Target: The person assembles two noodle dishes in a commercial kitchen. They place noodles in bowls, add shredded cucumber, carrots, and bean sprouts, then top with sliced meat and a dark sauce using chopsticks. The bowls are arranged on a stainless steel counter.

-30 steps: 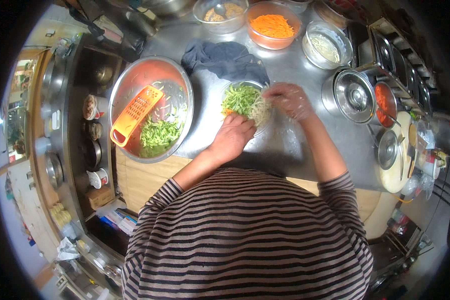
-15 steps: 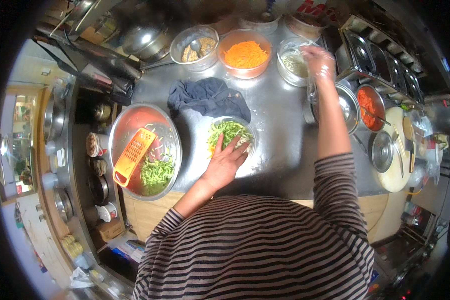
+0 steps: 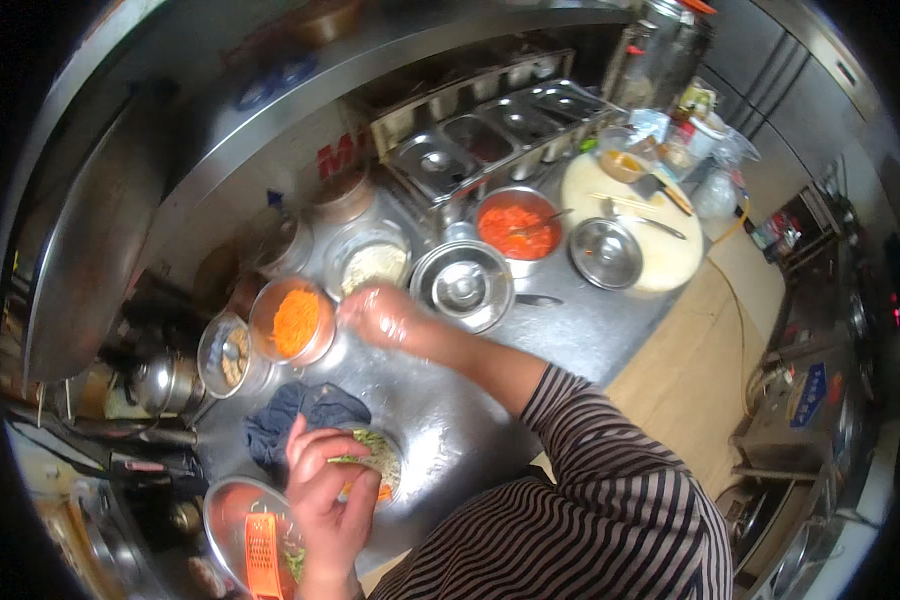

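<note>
My left hand (image 3: 332, 495) is bare and raised over a small bowl (image 3: 398, 470), its fingers apart and holding nothing. Green shreds, orange shreds and something pale show in that bowl past my fingers. My right hand (image 3: 380, 315) wears a clear plastic glove and is smeared by motion, so its fingers and anything in them cannot be made out. It hovers between a bowl of shredded carrot (image 3: 295, 322) and a clear tub of pale shreds (image 3: 375, 266). A crumpled dark cloth (image 3: 295, 415) lies just beyond my left hand.
At lower left, a metal basin (image 3: 220, 510) holds an orange grater (image 3: 262, 555) and green shreds. A tub with a spoon (image 3: 232, 355) stands far left. Right of my right hand are a metal pot (image 3: 500, 305), a pot of red food (image 3: 518, 225) and a round board (image 3: 660, 265).
The view has swung to the right. My left hand has lifted off the green shreds in the small bowl. My right hand has moved from over the pale tub to its near side.
</note>
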The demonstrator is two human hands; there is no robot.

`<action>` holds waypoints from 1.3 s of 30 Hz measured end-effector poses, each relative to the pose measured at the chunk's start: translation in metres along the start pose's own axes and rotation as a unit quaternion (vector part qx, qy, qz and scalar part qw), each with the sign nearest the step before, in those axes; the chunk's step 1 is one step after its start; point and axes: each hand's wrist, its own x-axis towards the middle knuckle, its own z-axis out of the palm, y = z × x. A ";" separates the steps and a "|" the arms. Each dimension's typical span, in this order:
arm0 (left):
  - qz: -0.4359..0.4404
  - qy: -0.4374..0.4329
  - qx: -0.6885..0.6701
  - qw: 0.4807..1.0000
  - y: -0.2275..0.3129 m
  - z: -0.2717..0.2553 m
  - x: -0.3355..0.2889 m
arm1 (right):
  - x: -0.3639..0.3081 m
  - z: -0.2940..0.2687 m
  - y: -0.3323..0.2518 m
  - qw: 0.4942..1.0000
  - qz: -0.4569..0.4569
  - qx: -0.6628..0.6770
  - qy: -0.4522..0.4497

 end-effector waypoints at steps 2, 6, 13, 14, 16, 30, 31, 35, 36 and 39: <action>0.031 -0.027 -0.136 0.990 0.040 -0.008 0.026 | -0.026 -0.012 -0.014 1.000 0.007 0.019 0.003; 0.112 -0.104 -0.281 0.947 0.118 -0.022 0.055 | -0.084 -0.030 -0.012 0.987 -0.053 0.131 0.079; 0.243 -0.129 -0.188 0.943 0.131 -0.069 -0.019 | -0.179 -0.084 -0.082 0.995 0.093 -0.012 0.033; 0.247 -0.104 -0.167 0.949 0.134 -0.078 -0.032 | -0.188 -0.082 -0.100 0.994 0.100 0.002 0.045; 0.234 -0.064 -0.121 0.963 0.133 -0.098 -0.065 | -0.204 -0.077 -0.129 0.990 0.122 0.031 0.071; 0.098 0.299 0.216 0.924 0.109 -0.180 -0.213 | -0.168 0.069 -0.244 0.950 0.079 0.265 -0.142; 0.070 0.259 0.160 0.950 0.102 -0.179 -0.232 | -0.161 0.087 -0.247 0.934 0.083 0.304 -0.170; -0.110 0.144 0.030 0.983 0.032 -0.165 -0.331 | -0.149 0.140 -0.294 0.912 0.024 0.277 -0.301; -0.215 0.127 -0.050 0.967 0.018 -0.160 -0.368 | -0.150 0.152 -0.291 0.905 0.047 0.278 -0.319; -0.485 0.275 -0.209 0.804 -0.017 -0.131 -0.503 | -0.153 0.193 -0.314 0.878 0.057 0.310 -0.361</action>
